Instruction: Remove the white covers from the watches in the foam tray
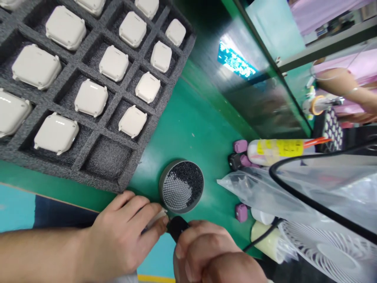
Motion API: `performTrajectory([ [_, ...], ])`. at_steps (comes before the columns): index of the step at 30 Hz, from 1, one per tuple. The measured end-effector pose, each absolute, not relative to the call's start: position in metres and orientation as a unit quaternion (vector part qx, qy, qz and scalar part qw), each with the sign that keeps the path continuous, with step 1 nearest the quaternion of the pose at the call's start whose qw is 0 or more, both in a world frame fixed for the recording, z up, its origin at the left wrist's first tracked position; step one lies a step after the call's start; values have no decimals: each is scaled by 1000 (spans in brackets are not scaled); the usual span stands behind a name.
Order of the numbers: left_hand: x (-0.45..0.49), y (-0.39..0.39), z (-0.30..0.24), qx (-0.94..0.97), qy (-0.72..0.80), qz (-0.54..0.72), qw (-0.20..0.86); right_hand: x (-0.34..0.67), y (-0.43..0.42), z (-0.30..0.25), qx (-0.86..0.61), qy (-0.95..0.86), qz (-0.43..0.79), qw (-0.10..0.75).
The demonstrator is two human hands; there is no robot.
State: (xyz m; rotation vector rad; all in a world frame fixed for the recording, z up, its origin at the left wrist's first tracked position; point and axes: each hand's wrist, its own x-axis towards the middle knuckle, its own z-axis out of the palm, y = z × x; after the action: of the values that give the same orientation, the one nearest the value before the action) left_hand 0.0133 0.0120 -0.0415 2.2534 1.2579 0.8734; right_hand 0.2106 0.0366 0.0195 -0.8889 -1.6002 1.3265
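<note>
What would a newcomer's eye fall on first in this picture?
Probably the dark gray foam tray at upper left, its compartments holding rows of white casings. Next, the round dish near the centre, with silvery pieces beside black ones. Below it, the left hand pinches a white piece while the right hand grips a black tool.

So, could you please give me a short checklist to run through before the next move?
1. Left hand grips the pale piece: ok.
2. Right hand grips the black tool: ok.
3. Tool tip seated on the piece: cannot tell, fingers obscure it.
4. Round dish upright: ok.
5. White casings in foam tray compartments: ok.
6. Plastic bag apart from the dish: ok.
</note>
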Motion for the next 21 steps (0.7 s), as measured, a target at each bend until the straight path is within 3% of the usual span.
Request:
performTrajectory([
  [4, 15, 10, -42, 807, 460, 316, 194, 186, 26, 18, -425, -568, 399, 581],
  [7, 12, 9, -40, 806, 469, 313, 179, 182, 32, 25, -432, -547, 326, 639],
  [14, 1, 6, -42, 847, 389, 314, 179, 191, 48, 26, -442, -539, 327, 639],
  [21, 12, 7, -42, 826, 443, 316, 146, 193, 45, 15, -412, -548, 317, 656],
])
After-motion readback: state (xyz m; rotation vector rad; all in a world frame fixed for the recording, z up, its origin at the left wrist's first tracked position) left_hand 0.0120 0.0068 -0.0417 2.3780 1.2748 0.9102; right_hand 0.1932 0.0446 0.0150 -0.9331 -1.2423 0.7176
